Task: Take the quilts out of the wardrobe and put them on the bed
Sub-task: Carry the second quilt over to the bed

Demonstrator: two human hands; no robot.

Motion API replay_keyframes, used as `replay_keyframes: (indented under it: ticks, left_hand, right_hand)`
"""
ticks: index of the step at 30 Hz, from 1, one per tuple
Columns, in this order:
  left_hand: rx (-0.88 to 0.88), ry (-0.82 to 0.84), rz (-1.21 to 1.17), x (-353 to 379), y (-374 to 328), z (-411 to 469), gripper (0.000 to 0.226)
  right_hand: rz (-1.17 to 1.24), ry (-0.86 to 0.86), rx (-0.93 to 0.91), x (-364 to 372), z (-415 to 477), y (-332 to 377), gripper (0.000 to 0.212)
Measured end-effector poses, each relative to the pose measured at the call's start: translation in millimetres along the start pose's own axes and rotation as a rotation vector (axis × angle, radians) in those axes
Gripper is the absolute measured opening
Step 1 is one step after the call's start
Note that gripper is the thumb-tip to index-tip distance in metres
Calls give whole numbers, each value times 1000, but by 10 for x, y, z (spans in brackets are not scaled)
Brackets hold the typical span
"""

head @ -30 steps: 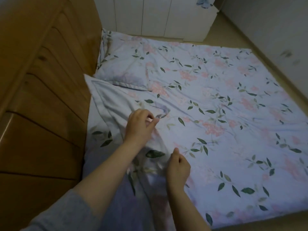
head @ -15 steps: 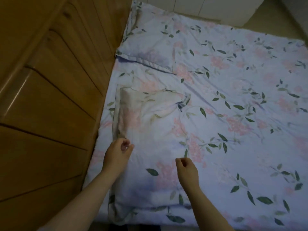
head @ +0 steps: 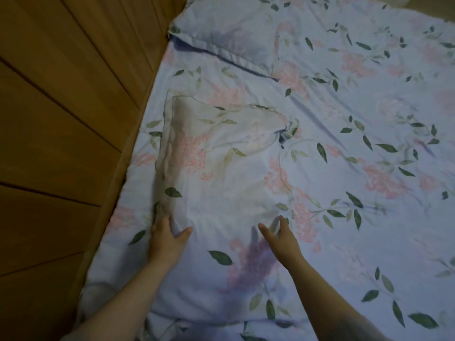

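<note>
A pale blue floral quilt (head: 344, 168) lies spread over the bed. On it, near the headboard side, lies a flat pillow (head: 216, 163) in the same floral cloth, partly turned so its paler inside shows. My left hand (head: 167, 239) rests on the pillow's near left edge, fingers spread, with a fold of cloth between thumb and fingers. Over the pillow's near right part my right hand (head: 280, 237) is open, fingers apart, touching or just above the cloth.
A wooden headboard (head: 61, 143) with slanted panels runs along the left side. A second floral pillow (head: 229, 38) lies at the far end by the headboard. The quilt stretches away to the right.
The view has dropped closer to the bed. Both hands have opened from loose fists and moved forward onto the pillow's near edge. A second ago they were pinching the cloth.
</note>
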State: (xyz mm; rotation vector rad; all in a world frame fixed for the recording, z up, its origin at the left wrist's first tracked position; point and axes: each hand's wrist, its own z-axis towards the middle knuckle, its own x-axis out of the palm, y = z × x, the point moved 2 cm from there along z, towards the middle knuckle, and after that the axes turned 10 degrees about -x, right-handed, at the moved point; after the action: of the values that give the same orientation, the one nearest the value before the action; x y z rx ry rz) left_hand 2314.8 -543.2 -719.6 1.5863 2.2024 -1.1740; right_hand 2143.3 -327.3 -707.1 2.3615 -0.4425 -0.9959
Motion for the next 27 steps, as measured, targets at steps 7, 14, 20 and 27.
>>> replay_keyframes:
  ticks: [7,14,20,27]
  left_hand:
    - [-115,46,-70,181,101,198,63]
    - [260,-112,-243,-439,-464,17,51]
    - [438,-288,-271,-1036,-865,-240,33]
    - [-61,-161,262,-1159,-258,38,77]
  right_hand:
    - [195,-135,-31,298,105,-149,77]
    - [320,-305,-250,114,-43,533,22]
    - [360,-515,-419,-34,-392,1160,27]
    - [34,-323,64,448,-443,930,44]
